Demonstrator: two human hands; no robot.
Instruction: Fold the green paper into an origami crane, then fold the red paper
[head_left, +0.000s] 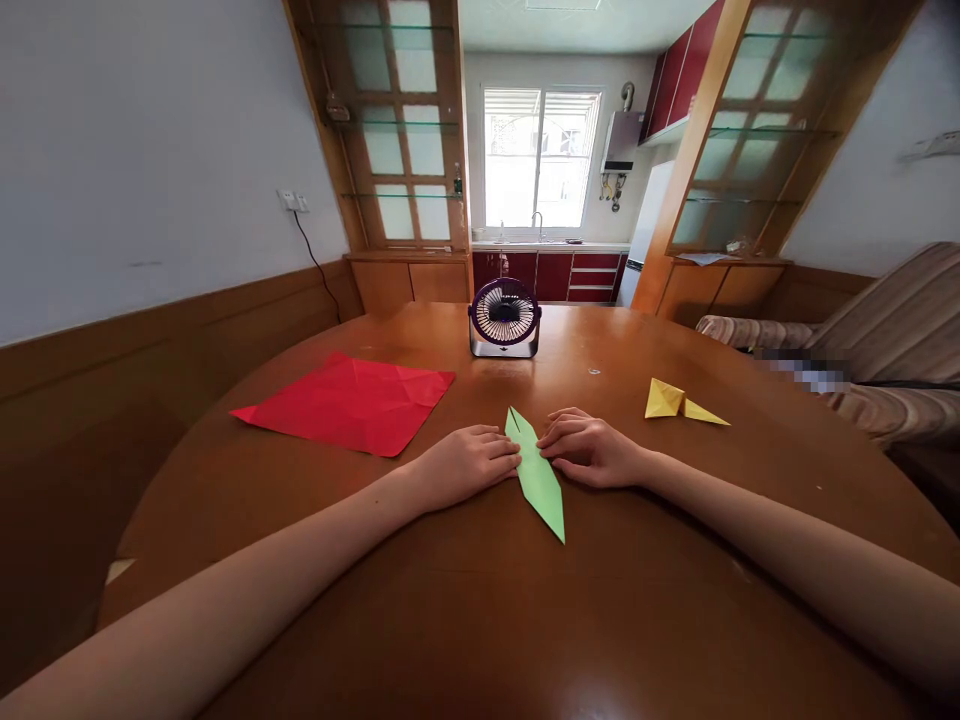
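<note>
A strip of light green paper [538, 475], folded to a point at both ends, lies slantwise on the table in front of me. Its far end shows a dark slit between the folded edges. My left hand [472, 462] rests flat beside it, fingers stretched out and fingertips touching its left edge. On the other side, my right hand [589, 450] has slightly bent fingers at the right edge, with the thumb apart and lower. Neither hand wraps around the paper.
A creased red paper sheet [352, 405] lies to the left. At the right sits a folded yellow paper piece [666, 400]. A small purple fan [504, 315] stands at the back of the brown table [480, 630]. A striped armchair [892, 310] is beyond the right edge.
</note>
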